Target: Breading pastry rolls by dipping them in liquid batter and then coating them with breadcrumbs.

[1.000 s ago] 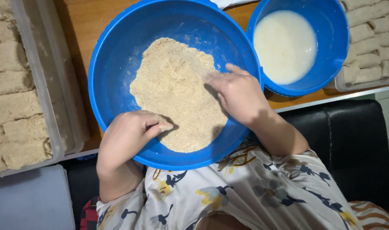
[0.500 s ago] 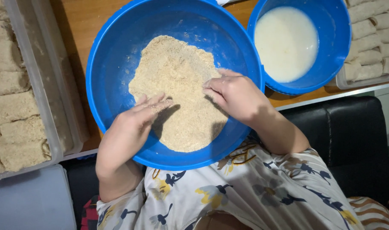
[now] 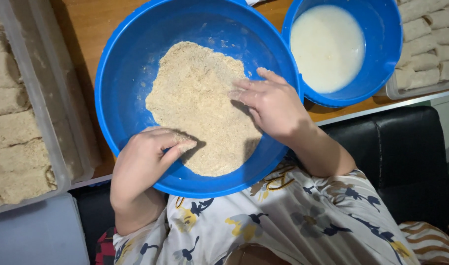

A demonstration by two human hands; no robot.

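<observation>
A large blue bowl sits in front of me, holding a heap of pale breadcrumbs. My left hand rests at the near left edge of the heap. Its fingers are curled in against the thumb, with crumbs pinched at the tips. On the heap's right side my right hand lies flat, fingers stretched out and slightly apart, pressing on the crumbs. Whether anything is buried under the crumbs cannot be seen.
A smaller blue bowl of white liquid touches the big bowl at the upper right. A clear tray of crumb-coated pieces stands on the left, and a tray of uncoated rolls on the right. All rest on a wooden table. A black chair is below.
My left hand, stretched out on the crumbs half a second ago, has drawn back toward me and curled shut. My right hand has slid slightly farther onto the heap.
</observation>
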